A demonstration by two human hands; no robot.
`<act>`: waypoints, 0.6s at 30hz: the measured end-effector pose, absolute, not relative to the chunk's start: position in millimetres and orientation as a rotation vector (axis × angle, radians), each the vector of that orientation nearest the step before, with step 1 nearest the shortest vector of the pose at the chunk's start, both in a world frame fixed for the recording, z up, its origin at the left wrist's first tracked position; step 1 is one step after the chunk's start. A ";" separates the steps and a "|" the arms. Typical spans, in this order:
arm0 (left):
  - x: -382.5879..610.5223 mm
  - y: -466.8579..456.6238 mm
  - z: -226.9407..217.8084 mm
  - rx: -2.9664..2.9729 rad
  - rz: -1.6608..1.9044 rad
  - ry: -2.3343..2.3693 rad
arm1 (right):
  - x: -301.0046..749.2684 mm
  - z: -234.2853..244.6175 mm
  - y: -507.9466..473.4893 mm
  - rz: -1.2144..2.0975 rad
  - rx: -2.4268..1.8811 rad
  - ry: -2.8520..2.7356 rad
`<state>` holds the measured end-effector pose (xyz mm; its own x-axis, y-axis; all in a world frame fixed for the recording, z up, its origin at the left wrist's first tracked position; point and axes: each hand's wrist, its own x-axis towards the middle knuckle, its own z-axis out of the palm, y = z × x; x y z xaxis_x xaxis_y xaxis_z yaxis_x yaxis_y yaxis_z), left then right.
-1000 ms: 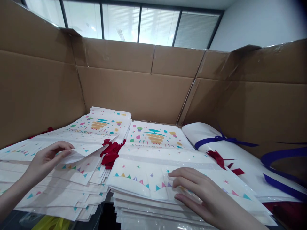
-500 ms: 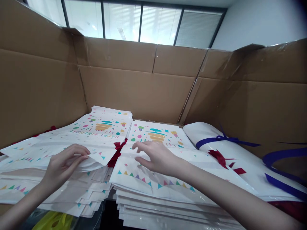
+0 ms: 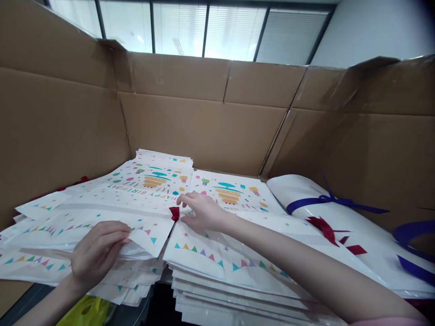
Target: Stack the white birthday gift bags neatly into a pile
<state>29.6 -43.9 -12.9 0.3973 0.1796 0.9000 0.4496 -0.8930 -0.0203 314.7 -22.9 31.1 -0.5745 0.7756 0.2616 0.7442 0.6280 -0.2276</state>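
My left hand (image 3: pixel 100 249) pinches the near edge of the top white plastic bag (image 3: pixel 112 213) on the left stack. That bag lies flat, with HAPPY BIRTHDAY lettering, a cake and bunting printed on it. My right hand (image 3: pixel 204 212) reaches over the right stack of similar printed bags (image 3: pixel 251 246). Its fingers are curved and apart, with the fingertips close to a small red ribbon (image 3: pixel 174 213) in the gap between the stacks. Whether they touch the ribbon, I cannot tell.
Tall cardboard walls (image 3: pixel 190 131) surround the stacks. At right lies a rolled white bundle (image 3: pixel 292 185) tied with blue ribbon (image 3: pixel 306 203), beside another red ribbon (image 3: pixel 322 230). Something yellow (image 3: pixel 84 312) shows below the left stack.
The left bag's near corner now covers much of the red ribbon between the stacks. My right hand has moved left, close to the ribbon. My left hand keeps its pinch, a little further right.
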 end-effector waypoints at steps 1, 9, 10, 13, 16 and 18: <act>29.7 -44.1 -12.6 -2.390 -1.501 -0.552 | 313.4 31.8 -24.3 0.119 -1.187 -2.528; 36.7 -51.2 -3.2 -2.466 -1.521 -0.585 | 301.1 28.2 -22.0 -0.082 -0.992 -2.601; 37.1 -52.4 -2.6 -2.502 -1.494 -0.568 | 301.2 27.9 -19.2 -0.116 -0.979 -2.611; 35.5 -54.8 -3.4 -2.600 -1.337 -0.602 | 303.0 31.3 -9.5 -0.224 -0.962 -2.620; 27.7 -53.5 -6.8 -2.540 -1.123 -0.767 | 307.1 40.8 0.2 -0.342 -0.963 -2.610; 17.6 -50.7 -9.1 -2.451 -1.040 -0.804 | 312.9 48.6 5.7 -0.418 -0.965 -2.599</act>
<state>17.6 -50.7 -9.1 0.5674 0.3612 0.7400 0.6250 -0.7740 -0.1014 312.9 5.7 48.6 -0.7133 0.5704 0.4073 0.6694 0.7266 0.1547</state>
